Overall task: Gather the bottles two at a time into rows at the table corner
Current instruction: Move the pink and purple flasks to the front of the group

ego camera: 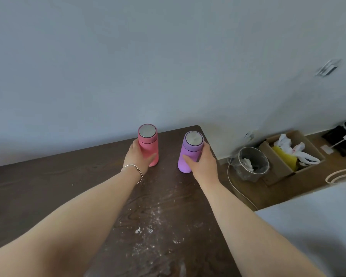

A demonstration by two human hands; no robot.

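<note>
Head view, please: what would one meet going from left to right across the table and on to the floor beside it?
In order: pink bottle → purple bottle → bucket → cardboard box.

I count two bottles on one table: one pink bottle at left, one purple bottle at right. Two hands, left hand and right hand; one bracelet. Far right: one bucket, one cardboard box.

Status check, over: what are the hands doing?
Left hand grips pink bottle. Right hand grips purple bottle. Both upright near table corner. Nothing between them.
</note>
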